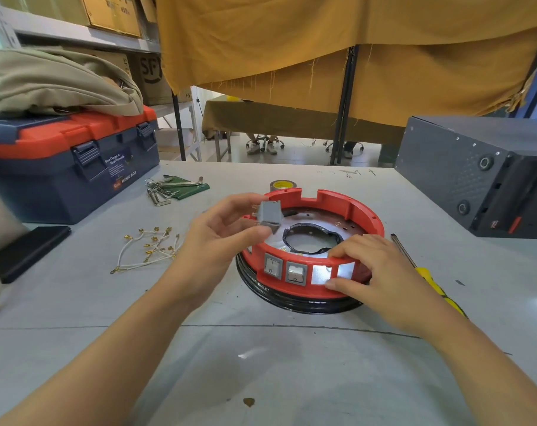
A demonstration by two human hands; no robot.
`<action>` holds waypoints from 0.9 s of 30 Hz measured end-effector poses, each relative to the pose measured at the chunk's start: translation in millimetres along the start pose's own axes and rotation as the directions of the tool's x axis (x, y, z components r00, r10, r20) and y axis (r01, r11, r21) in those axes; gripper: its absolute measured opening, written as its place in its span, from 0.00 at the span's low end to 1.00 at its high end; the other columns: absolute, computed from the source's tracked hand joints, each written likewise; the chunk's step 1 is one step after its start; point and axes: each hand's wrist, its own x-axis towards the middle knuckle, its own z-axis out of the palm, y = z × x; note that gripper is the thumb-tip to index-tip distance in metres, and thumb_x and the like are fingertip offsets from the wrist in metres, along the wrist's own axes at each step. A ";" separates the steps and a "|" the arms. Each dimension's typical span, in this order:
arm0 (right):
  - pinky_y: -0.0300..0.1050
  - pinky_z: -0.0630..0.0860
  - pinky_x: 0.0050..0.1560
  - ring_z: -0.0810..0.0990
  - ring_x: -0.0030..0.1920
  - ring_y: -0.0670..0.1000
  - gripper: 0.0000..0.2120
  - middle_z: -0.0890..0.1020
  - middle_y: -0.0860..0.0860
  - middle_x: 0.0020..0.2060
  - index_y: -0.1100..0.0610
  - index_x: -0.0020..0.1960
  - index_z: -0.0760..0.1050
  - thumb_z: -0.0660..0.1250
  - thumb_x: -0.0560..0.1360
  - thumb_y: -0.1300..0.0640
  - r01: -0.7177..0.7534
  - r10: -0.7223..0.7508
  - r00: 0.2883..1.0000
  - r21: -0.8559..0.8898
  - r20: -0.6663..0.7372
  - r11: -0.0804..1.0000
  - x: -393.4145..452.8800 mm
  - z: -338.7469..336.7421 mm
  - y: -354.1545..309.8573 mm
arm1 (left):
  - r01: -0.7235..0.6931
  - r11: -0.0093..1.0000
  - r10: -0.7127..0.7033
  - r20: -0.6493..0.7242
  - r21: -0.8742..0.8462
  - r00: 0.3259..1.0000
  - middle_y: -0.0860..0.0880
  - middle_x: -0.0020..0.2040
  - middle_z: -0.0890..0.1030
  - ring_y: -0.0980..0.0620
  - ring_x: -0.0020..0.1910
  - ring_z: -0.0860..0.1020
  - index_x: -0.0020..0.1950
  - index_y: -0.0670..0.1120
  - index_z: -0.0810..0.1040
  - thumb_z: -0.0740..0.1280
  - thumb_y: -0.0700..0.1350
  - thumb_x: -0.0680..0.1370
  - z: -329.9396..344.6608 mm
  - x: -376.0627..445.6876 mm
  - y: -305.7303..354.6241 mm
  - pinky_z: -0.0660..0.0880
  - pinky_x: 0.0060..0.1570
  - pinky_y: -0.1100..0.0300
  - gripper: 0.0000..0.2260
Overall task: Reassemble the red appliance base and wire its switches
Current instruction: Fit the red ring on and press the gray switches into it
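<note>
Toolbox: a navy plastic toolbox with an orange lid point(67, 158) stands at the far left of the grey bench point(261, 364), with a khaki fabric bag point(52, 81) lying on its lid.
Black pad: a flat black rectangular slab point(27, 250) lies on the bench in front of the toolbox.
Hex keys: a bunch of silver hex keys on a green holder point(175, 189) lies just right of the toolbox.
Wires: a loose bundle of white wires with brass terminals point(147, 250) lies on the bench, left of the left hand.
Left hand: the left hand point(218, 232) is raised above the left rim of the base; its grip is a pinch, thumb and fingertips closed on a small grey rocker switch with brass tabs point(270, 213).
Base: the round red plastic appliance base on a black ring point(365, 222) sits at the middle of the bench, open side up, a shiny metal plate with a central hole inside it.
Front slots: two grey rocker switches point(284, 269) sit side by side in the front wall; the two slots to their right show only bare metal.
Right hand: the right hand point(381, 272) rests on the front right of the base, fingers curled over the rim and thumb against the wall; its grip holds the base.
Tape: a roll of tape point(282, 185) sits just behind the base.
Screwdriver: a yellow-handled screwdriver point(430, 278) lies on the bench beside the right hand.
Case: a dark grey metal box point(476, 173) stands at the far right.
</note>
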 end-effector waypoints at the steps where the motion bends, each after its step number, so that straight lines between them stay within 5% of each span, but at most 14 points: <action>1: 0.36 0.61 0.64 0.64 0.62 0.42 0.15 0.69 0.36 0.53 0.40 0.55 0.67 0.68 0.72 0.45 -0.002 0.002 1.000 -0.003 0.002 1.000 0.1 -0.2 -0.2 | 0.009 0.998 -0.008 0.023 -0.068 1.000 0.49 0.54 0.83 0.49 0.52 0.81 0.53 0.53 0.80 0.72 0.40 0.70 2.2 -1.2 -1.1 0.78 0.46 0.62 0.14; 5: 0.38 0.61 0.65 0.65 0.59 0.40 0.13 0.70 0.36 0.52 0.41 0.55 0.69 0.67 0.72 0.43 0.002 -0.001 0.999 0.023 -0.039 1.000 0.5 0.3 -5.1 | 0.069 0.984 -0.062 0.050 -0.164 0.997 0.43 0.55 0.82 0.46 0.54 0.81 0.51 0.49 0.78 0.71 0.37 0.68 8.4 -5.0 -9.3 0.79 0.46 0.59 0.14; 10: 0.28 0.66 0.58 0.69 0.59 0.34 0.18 0.75 0.28 0.53 0.34 0.54 0.73 0.57 0.66 0.34 0.058 0.009 0.984 0.376 -0.176 0.925 -2.1 -2.4 -20.1 | 0.080 0.992 -0.057 0.214 -0.099 0.975 0.41 0.50 0.84 0.44 0.49 0.83 0.51 0.48 0.76 0.71 0.35 0.69 18.9 -11.2 -13.4 0.77 0.48 0.60 0.14; 15: 0.44 0.73 0.62 0.74 0.59 0.40 0.17 0.79 0.33 0.52 0.38 0.53 0.78 0.63 0.65 0.39 0.108 -0.003 0.982 0.544 -0.190 0.832 -4.2 0.1 -24.8 | -0.054 0.995 0.041 0.148 0.085 0.988 0.48 0.45 0.83 0.48 0.45 0.82 0.48 0.54 0.79 0.73 0.39 0.67 29.9 -18.2 -13.1 0.79 0.44 0.59 0.14; 20: 0.33 0.74 0.53 0.77 0.56 0.42 0.11 0.79 0.36 0.50 0.44 0.53 0.80 0.72 0.70 0.50 0.245 -0.120 0.956 0.498 -0.268 0.832 -6.5 4.5 -29.3 | -0.355 0.729 0.344 0.135 0.585 0.929 0.58 0.42 0.79 0.58 0.42 0.77 0.51 0.54 0.76 0.72 0.47 0.70 37.0 -24.8 -13.8 0.73 0.40 0.67 0.11; 23: 0.31 0.74 0.51 0.76 0.57 0.42 0.13 0.78 0.36 0.51 0.43 0.54 0.80 0.69 0.70 0.46 0.261 -0.149 0.952 0.453 -0.268 0.853 -7.1 4.3 -29.7 | -0.390 0.657 0.397 0.144 0.646 0.907 0.62 0.45 0.76 0.63 0.43 0.75 0.52 0.53 0.75 0.71 0.46 0.71 39.1 -25.2 -14.2 0.71 0.42 0.72 0.12; 27: 0.31 0.75 0.51 0.78 0.55 0.40 0.12 0.79 0.36 0.50 0.43 0.53 0.79 0.71 0.70 0.49 0.231 -0.135 0.965 0.484 -0.225 0.844 -7.0 2.5 -26.8 | -0.380 0.598 0.408 0.140 0.706 0.902 0.54 0.50 0.77 0.60 0.49 0.74 0.54 0.48 0.77 0.71 0.45 0.70 40.4 -24.9 -17.5 0.71 0.48 0.70 0.13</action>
